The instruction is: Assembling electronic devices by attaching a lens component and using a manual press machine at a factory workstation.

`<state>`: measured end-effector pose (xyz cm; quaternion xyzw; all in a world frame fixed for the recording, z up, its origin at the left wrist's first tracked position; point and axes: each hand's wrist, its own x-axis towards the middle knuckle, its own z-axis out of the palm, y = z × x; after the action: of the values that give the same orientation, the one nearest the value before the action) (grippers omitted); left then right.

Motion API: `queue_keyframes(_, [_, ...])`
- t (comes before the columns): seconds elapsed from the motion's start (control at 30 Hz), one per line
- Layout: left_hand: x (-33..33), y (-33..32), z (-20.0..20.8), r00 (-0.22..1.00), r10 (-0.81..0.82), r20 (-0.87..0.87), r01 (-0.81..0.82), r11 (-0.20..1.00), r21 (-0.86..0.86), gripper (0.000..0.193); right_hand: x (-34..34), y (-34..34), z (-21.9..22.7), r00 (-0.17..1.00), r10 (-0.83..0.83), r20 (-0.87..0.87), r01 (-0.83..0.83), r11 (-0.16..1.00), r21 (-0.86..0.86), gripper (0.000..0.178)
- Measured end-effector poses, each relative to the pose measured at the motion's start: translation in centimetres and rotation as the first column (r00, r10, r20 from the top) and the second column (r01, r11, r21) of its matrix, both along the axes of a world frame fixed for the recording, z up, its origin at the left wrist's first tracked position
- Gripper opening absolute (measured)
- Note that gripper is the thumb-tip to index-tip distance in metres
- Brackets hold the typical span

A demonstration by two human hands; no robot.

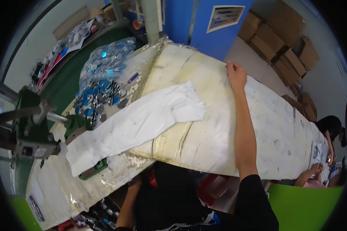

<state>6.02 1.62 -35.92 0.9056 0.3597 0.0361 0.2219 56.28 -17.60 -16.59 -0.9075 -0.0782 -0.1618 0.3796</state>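
Observation:
My right arm stretches across the covered table (pixel 273 111) to its far edge. My right hand (pixel 237 77) is there with the fingers curled together; anything between them is too small to make out. My left forearm drops below the near edge, where my left hand (pixel 135 181) is in shadow and its fingers are hidden. Between the arms and the hand press (pixel 36 133) lies a long white cloth (pixel 138 115), partly draped over the press's green base (pixel 92 169). Neither hand touches the cloth.
Blue and silver round caps (pixel 100 96) are heaped behind the cloth, beside a clear plastic bag (pixel 108 57) and a blue-handled tool (pixel 133 77). Small white pieces (pixel 135 161) lie scattered near the front edge. Cardboard boxes (pixel 277 38) stand beyond; other people's hands (pixel 317 168) work far right.

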Motion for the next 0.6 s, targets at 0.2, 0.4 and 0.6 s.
queue_keyframes(0.2, [-2.2, -3.7, -9.4, 0.82, -0.385, -0.424, 0.275, 0.914, -0.298, 0.026, -1.2, 1.1, 0.4, 0.998, -0.012, -0.064, 0.013, 1.0, 0.013, 0.034])
queue_keyframes(0.4, [-3.3, -5.1, -12.2, 0.953, -0.196, -0.232, 0.119, 0.943, -0.311, 0.028, -1.4, 0.5, 1.1, 0.998, -0.028, -0.052, 0.03, 0.999, 0.026, 0.033])
queue_keyframes(0.6, [-0.9, -6.0, -10.7, 0.936, -0.004, -0.353, -0.063, 0.982, -0.177, 0.039, -1.1, 0.8, 0.7, 0.999, -0.025, -0.037, 0.026, 0.999, 0.032, 0.032])
